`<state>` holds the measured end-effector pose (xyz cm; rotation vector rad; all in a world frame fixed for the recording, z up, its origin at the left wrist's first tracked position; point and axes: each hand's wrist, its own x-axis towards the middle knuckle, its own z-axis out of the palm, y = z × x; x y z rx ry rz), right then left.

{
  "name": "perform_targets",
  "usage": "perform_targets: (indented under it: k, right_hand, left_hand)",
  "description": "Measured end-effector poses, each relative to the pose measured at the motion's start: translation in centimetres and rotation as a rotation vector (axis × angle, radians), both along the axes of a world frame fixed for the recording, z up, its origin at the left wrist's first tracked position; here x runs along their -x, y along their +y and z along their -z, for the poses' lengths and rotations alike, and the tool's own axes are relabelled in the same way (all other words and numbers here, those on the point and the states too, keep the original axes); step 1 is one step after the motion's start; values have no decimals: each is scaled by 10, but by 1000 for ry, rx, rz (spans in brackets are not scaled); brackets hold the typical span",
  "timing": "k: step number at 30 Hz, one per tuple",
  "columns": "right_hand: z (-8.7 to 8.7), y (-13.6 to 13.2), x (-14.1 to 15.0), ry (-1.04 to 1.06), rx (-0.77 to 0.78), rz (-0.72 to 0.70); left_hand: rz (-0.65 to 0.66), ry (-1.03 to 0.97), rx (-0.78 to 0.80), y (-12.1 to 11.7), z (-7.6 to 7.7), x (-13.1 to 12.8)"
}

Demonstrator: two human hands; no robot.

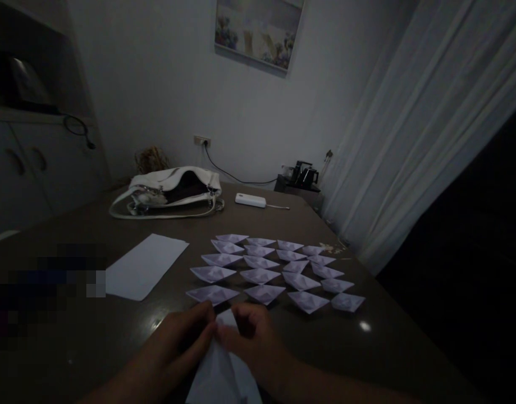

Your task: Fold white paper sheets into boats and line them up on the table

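My left hand (179, 342) and my right hand (251, 339) meet at the near edge of the dark table (89, 336), both pinched on a pale folded sheet of paper (222, 370) that hangs below my fingers. Just beyond my hands lie several folded lilac paper boats (264, 269) set out in rows. A flat stack of white paper (144, 265) rests to the left of the boats.
A white handbag (169, 191) lies open at the far side, with a white power bank (250, 200) and its cable beside it. A kettle (305, 175) stands on a small stand by the wall. Curtains (413, 129) hang at the right. A blurred patch covers the left.
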<state>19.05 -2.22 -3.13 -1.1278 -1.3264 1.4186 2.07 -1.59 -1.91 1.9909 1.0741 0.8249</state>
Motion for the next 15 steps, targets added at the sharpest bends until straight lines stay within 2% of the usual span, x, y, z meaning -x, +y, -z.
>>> perform_targets:
  k: [6,11,15]
  right_hand:
    - [7,2,0,102,65,45]
    - [1,3,0,135,55,20]
    - [-3,1,-1,98,79,17]
  left_hand:
    - [54,-1,43,0,-2,1]
    - [43,-36,98,2,-1,-1]
    - [41,-65,99,-2,-6,-1]
